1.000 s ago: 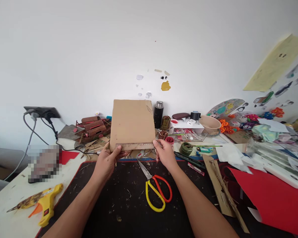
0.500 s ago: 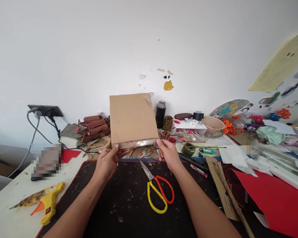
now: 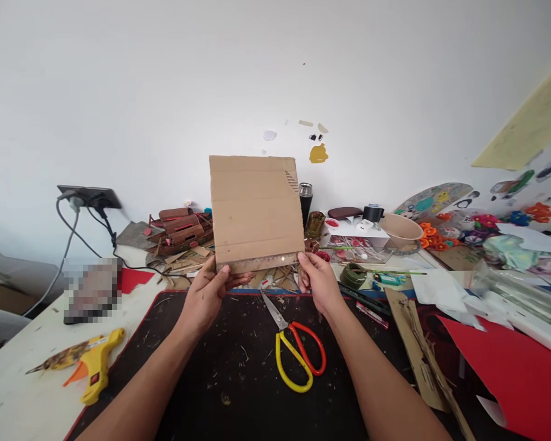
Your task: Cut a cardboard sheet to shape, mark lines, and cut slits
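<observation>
I hold up a square piece of brown corrugated cardboard (image 3: 257,208) in front of the wall, with torn ridges showing near its top right corner. Along its lower edge runs a clear, shiny strip like a ruler (image 3: 261,263). My left hand (image 3: 206,294) grips the bottom left corner, thumb in front and fingers behind. At the bottom right corner, my right hand (image 3: 320,282) pinches the cardboard and the strip's end. Below, scissors (image 3: 284,327) with one yellow and one red handle lie slightly spread on the black mat (image 3: 224,361).
A yellow glue gun (image 3: 94,364) lies at left, near a power strip (image 3: 89,196) with cables. Brown craft pieces (image 3: 181,229), a black flask (image 3: 305,202) and a beige bowl (image 3: 399,228) stand behind. Red paper (image 3: 509,373) and cardboard strips (image 3: 413,349) are at right.
The cardboard is tilted up more, so its face looks taller and squarer. The whole view has shifted a little; both hands keep their grip, and the scissors lie as before.
</observation>
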A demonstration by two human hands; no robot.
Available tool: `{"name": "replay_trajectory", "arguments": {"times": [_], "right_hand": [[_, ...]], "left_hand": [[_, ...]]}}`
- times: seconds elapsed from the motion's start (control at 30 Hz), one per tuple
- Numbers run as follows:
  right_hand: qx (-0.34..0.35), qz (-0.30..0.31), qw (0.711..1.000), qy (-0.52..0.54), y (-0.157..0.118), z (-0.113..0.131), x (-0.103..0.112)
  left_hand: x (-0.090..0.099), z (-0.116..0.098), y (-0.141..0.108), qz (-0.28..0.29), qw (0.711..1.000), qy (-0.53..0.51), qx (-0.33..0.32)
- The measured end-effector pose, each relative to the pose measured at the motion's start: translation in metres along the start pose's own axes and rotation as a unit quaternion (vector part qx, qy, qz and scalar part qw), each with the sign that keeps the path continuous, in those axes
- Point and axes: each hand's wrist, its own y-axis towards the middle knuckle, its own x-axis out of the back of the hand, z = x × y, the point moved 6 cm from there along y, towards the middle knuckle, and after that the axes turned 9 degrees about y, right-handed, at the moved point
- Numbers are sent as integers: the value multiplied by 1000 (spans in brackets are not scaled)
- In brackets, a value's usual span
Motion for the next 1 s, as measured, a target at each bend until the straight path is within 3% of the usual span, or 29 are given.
{"name": "replay_trajectory", "arguments": {"times": [1.0], "right_hand": [[2, 5, 1000, -8, -5, 6, -3]], "left_hand": [[-2, -6, -4, 2, 1000, 7, -16]]}}
